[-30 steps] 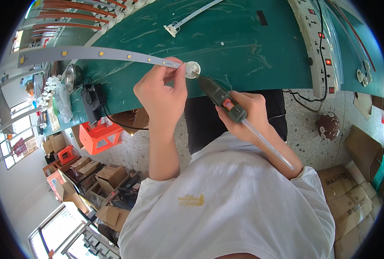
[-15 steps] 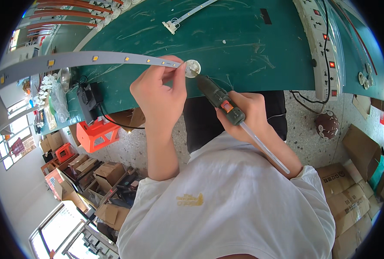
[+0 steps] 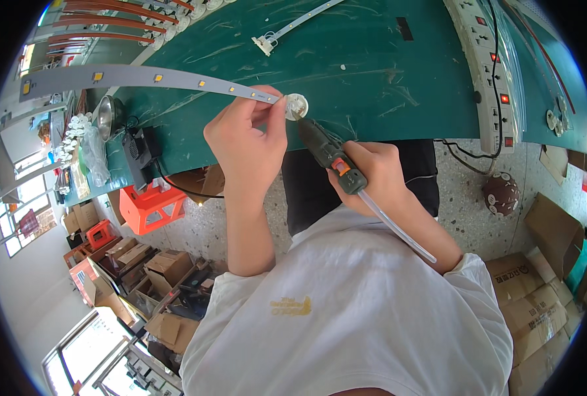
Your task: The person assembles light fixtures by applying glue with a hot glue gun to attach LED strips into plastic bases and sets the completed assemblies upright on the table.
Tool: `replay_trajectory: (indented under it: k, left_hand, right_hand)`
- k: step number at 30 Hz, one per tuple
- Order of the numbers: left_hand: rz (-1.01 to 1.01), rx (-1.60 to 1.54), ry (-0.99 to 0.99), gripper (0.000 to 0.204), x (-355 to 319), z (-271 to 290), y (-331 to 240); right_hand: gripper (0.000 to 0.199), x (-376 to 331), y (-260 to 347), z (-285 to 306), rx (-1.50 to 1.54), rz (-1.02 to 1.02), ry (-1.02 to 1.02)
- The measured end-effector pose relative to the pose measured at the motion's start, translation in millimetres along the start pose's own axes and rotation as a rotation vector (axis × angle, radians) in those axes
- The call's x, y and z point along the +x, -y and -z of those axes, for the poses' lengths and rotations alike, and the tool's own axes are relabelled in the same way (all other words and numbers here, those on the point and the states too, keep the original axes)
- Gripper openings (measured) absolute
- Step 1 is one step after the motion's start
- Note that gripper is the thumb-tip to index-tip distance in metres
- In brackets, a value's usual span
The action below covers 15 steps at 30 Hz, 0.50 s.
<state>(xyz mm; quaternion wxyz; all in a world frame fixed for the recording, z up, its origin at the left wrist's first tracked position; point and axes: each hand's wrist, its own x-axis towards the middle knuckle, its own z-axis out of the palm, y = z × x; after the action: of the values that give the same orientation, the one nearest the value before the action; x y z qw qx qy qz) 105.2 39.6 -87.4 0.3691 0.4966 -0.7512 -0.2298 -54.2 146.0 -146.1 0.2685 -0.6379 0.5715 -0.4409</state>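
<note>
Between its thumb and fingers my left hand (image 3: 250, 135) pinches the end of a long LED strip (image 3: 174, 82), a flat pale bar with yellow chips that reaches out to the left. At that end sits a round white cap (image 3: 297, 105), just past my fingertips. My right hand (image 3: 372, 173) is wrapped round a dark green glue gun (image 3: 326, 150) with an orange switch. A clear glue stick (image 3: 399, 230) trails from its back over my right forearm. The nozzle is at the lower edge of the white cap; whether it touches cannot be made out.
On the green table (image 3: 366, 72) lies another LED strip (image 3: 300, 21) with a white end piece. A power strip (image 3: 494, 86) runs along the right. A black adapter (image 3: 139, 153) and a metal bowl (image 3: 110, 113) are at the left. Below stand an orange stool (image 3: 149, 210) and cardboard boxes (image 3: 168, 267).
The glue gun has shifted slightly left, its nozzle moving from the cap's face to its lower edge. The LED strip's far end has swung up and right a little.
</note>
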Motion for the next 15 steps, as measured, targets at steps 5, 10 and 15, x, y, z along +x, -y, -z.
replay_trajectory:
  k: [5,10,15]
  left_hand:
    - [-0.002,-0.001,0.006,0.010,1.3,-0.5,0.6]
    - [-0.003,-0.012,0.006,0.010,1.8,0.7,-0.1]
    - [-0.003,-0.001,0.008,0.010,0.6,1.7,-0.1]
  right_hand:
    - [0.023,-0.8,0.8,-0.5,-0.019,-0.002,-0.006]
    - [0.023,1.0,4.1,2.9,-0.001,-0.006,-0.009]
    - [0.023,0.2,3.7,1.5,0.005,-0.022,-0.019]
